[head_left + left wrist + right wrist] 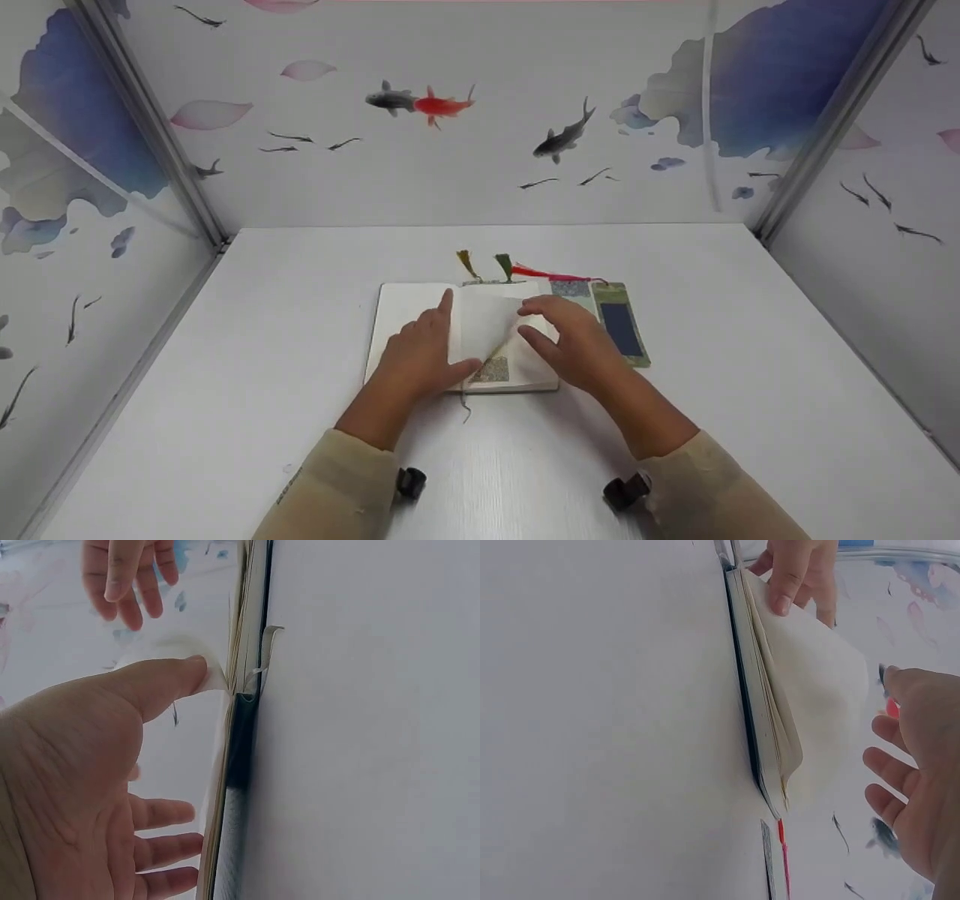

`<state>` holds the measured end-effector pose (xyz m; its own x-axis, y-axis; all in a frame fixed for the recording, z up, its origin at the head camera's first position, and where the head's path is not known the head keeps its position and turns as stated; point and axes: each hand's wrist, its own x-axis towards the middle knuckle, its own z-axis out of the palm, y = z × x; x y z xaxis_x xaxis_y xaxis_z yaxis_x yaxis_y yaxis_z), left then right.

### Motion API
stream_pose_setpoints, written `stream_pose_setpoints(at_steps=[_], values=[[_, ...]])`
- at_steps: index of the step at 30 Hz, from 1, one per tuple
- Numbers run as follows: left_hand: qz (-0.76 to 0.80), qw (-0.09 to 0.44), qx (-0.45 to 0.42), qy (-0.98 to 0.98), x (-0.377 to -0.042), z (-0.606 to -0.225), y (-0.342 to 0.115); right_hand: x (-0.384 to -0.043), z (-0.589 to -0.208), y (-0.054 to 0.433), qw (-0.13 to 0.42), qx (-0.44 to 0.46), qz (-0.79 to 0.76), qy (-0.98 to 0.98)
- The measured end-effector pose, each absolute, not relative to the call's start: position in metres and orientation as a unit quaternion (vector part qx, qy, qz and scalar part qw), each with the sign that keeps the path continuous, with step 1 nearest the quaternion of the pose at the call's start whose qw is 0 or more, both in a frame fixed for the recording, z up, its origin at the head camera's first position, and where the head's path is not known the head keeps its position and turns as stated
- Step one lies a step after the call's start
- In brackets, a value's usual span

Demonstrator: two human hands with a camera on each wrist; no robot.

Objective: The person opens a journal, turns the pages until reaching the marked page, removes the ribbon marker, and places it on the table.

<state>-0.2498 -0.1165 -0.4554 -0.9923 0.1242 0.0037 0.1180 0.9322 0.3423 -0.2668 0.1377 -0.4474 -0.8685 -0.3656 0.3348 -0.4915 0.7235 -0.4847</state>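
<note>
Left grip [420, 349], fingers outstretched, lies on the open notebook [405, 304] beneath it; right grip [576, 341] hovers, relaxed and unladen. Slackened left pressure could let the raised leaf [825, 690] flop and crease.

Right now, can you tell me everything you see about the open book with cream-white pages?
The open book with cream-white paper pages lies on the white tabletop, its thin dark cover showing beneath the pages. A slim, pale ribbon dangles past its near edge. One thin page stands lifted and curved over the right half. The person's left hand touches the book; the right hand hovers above, apart.
</note>
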Motion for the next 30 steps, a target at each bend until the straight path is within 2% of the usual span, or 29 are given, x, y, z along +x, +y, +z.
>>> stream_pose_setpoints(at_steps=[6,12,22,30], values=[[0.172,-0.054,0.066,0.981,-0.2515,-0.4548,-0.1165,-0.2669,-0.4482,0.1359,0.07,0.216,0.284,-0.931],[0.134,-0.076,0.089,0.984,-0.2521,-0.4519,-0.1155,-0.2673,-0.4478,0.1346,0.029,0.205,0.28,-0.938],[0.123,-0.065,0.127,0.982,-0.2513,-0.4486,-0.1177,-0.2678,-0.4521,0.1352,0.01,0.215,0.278,-0.936],[0.12,-0.046,0.112,0.985,-0.2515,-0.4489,-0.1169,-0.2715,-0.452,0.1373,-0.007,0.21,0.278,-0.937]])
